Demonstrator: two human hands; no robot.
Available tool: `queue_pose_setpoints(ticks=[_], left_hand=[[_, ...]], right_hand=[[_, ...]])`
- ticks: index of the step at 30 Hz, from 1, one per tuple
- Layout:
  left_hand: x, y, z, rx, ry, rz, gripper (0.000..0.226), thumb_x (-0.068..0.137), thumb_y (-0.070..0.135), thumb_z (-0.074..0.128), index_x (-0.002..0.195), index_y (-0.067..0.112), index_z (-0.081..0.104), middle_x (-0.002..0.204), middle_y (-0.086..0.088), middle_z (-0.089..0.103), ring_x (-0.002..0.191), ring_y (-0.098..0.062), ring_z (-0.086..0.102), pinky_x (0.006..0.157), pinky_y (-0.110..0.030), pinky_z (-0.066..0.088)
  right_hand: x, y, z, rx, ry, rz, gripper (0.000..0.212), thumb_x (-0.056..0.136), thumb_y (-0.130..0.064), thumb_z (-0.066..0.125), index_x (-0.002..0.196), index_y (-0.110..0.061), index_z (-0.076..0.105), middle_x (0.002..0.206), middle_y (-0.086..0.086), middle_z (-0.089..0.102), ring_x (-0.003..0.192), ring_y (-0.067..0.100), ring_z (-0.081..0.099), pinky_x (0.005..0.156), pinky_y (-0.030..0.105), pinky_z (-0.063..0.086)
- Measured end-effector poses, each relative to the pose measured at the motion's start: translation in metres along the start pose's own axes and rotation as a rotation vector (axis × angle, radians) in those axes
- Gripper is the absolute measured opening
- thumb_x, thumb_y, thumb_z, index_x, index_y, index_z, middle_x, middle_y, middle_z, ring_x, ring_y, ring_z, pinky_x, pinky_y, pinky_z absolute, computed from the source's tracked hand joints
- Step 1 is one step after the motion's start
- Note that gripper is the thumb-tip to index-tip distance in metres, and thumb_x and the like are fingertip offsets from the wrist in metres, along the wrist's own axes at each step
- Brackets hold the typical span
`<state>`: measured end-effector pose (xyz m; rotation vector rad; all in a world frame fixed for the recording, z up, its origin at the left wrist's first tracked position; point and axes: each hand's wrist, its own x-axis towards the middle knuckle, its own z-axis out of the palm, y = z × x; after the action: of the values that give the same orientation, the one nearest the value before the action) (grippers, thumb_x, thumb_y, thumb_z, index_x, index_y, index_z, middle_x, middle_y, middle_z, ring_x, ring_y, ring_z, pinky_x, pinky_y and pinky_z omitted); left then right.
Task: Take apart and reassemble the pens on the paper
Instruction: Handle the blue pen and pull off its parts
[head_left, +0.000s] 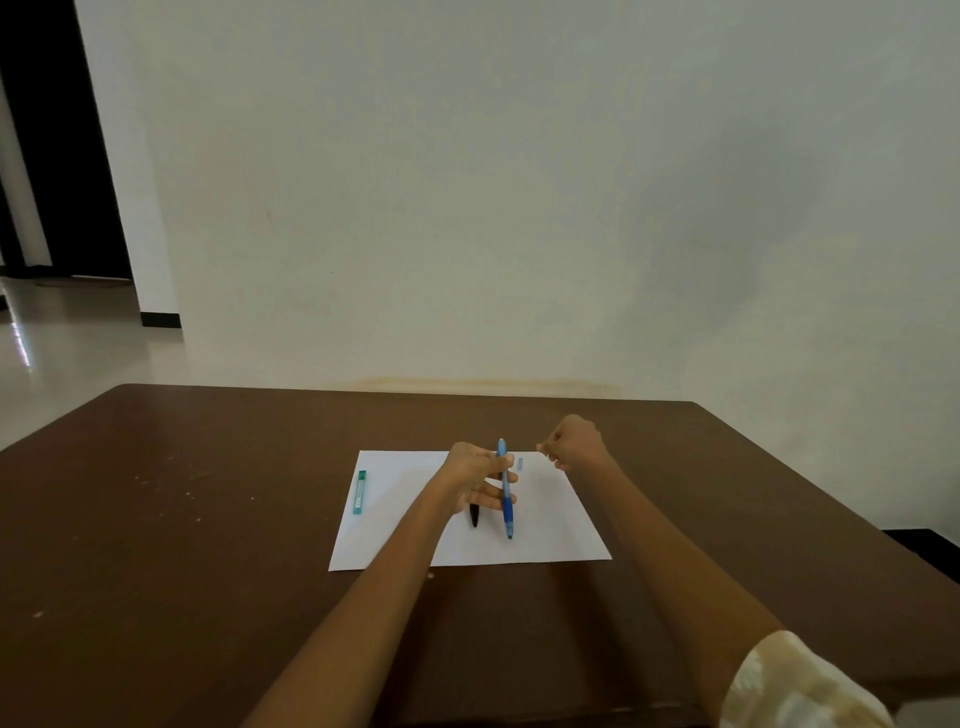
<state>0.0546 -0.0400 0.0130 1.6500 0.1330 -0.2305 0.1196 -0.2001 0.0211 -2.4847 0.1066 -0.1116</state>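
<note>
- Cream patterned sleeve (795, 686) is showing nearest, on the right arm.
- Left hand (475, 480) fingers are grasping a blue plastic pen (505, 491) over the white paper sheet (550, 519).
- Right hand (574, 441) is hovering clenched at the sheet's far edge.
- Black pen (474, 517) is lying on the sheet.

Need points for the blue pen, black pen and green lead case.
blue pen (507, 512): head view, dark blue grip section.
black pen (474, 518): head view, visible lower end below the left hand.
green lead case (359, 492): head view, middle of its body.
</note>
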Motion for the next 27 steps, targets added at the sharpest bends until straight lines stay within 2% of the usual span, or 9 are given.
queue_pose_setpoints(ticks=[3, 8, 12, 15, 18, 20, 24, 27], left_hand=[[0.002, 0.002, -0.005, -0.007, 0.017, 0.01, 0.019, 0.086, 0.018, 0.064, 0.097, 0.003, 0.061, 0.078, -0.009, 0.067, 0.048, -0.021, 0.068, 0.044, -0.028, 0.056], [0.004, 0.0, -0.012, -0.021, 0.004, 0.001, 0.011, 0.086, 0.019, 0.064, 0.084, 0.008, 0.061, 0.08, -0.009, 0.067, 0.048, -0.021, 0.069, 0.046, -0.029, 0.057], [0.001, -0.005, -0.008, -0.022, 0.003, -0.022, 0.017, 0.087, 0.019, 0.063, 0.097, 0.005, 0.061, 0.09, -0.01, 0.067, 0.058, -0.024, 0.069, 0.052, -0.03, 0.057], [-0.004, -0.006, -0.005, -0.058, 0.012, -0.032, 0.024, 0.087, 0.02, 0.062, 0.104, 0.002, 0.061, 0.097, -0.012, 0.065, 0.067, -0.027, 0.068, 0.055, -0.029, 0.057], [-0.009, -0.005, 0.003, -0.11, 0.042, -0.043, 0.029, 0.087, 0.018, 0.063, 0.109, 0.0, 0.061, 0.098, -0.013, 0.063, 0.074, -0.03, 0.068, 0.056, -0.03, 0.057], [-0.016, -0.002, 0.013, -0.115, 0.076, -0.062, 0.024, 0.087, 0.019, 0.063, 0.104, 0.001, 0.062, 0.1, -0.015, 0.064, 0.075, -0.03, 0.068, 0.054, -0.031, 0.056], [-0.028, -0.001, 0.027, -0.149, 0.09, -0.068, 0.019, 0.089, 0.019, 0.061, 0.095, 0.001, 0.061, 0.106, -0.018, 0.065, 0.065, -0.027, 0.067, 0.045, -0.031, 0.055], [-0.038, -0.003, 0.032, -0.135, 0.088, -0.078, 0.028, 0.092, 0.024, 0.056, 0.107, 0.001, 0.057, 0.119, -0.019, 0.062, 0.08, -0.031, 0.068, 0.049, -0.032, 0.055]], right_hand=[[0.004, 0.001, 0.01, -0.15, -0.029, -0.028, 0.027, 0.086, -0.023, 0.068, 0.099, 0.0, 0.072, 0.097, 0.014, 0.072, 0.088, 0.025, 0.069, 0.084, 0.032, 0.056], [0.008, 0.002, 0.015, -0.243, -0.003, -0.05, 0.027, 0.088, -0.025, 0.065, 0.1, -0.002, 0.071, 0.1, 0.013, 0.072, 0.09, 0.025, 0.068, 0.081, 0.031, 0.053], [0.008, 0.009, 0.012, -0.121, 0.045, -0.041, 0.023, 0.09, -0.018, 0.063, 0.1, 0.0, 0.072, 0.099, 0.015, 0.072, 0.088, 0.024, 0.068, 0.084, 0.032, 0.055], [-0.01, 0.009, 0.005, 0.092, 0.123, -0.044, 0.018, 0.09, -0.014, 0.062, 0.097, -0.001, 0.073, 0.095, 0.015, 0.073, 0.077, 0.018, 0.068, 0.081, 0.031, 0.058], [-0.045, -0.004, 0.002, 0.194, -0.042, -0.081, 0.022, 0.089, -0.02, 0.064, 0.102, -0.003, 0.071, 0.092, 0.01, 0.071, 0.068, 0.01, 0.065, 0.062, 0.017, 0.054], [-0.069, -0.013, 0.002, 0.194, -0.188, -0.087, 0.024, 0.088, -0.022, 0.065, 0.105, -0.004, 0.069, 0.093, 0.009, 0.07, 0.066, 0.009, 0.065, 0.056, 0.014, 0.051], [-0.092, -0.013, 0.002, 0.179, -0.219, -0.073, 0.028, 0.085, -0.016, 0.069, 0.11, -0.005, 0.066, 0.104, 0.015, 0.07, 0.078, 0.02, 0.07, 0.067, 0.022, 0.056], [-0.095, -0.006, 0.001, 0.139, -0.201, -0.033, 0.026, 0.086, -0.013, 0.068, 0.11, -0.004, 0.068, 0.106, 0.016, 0.07, 0.084, 0.024, 0.071, 0.08, 0.029, 0.058]])
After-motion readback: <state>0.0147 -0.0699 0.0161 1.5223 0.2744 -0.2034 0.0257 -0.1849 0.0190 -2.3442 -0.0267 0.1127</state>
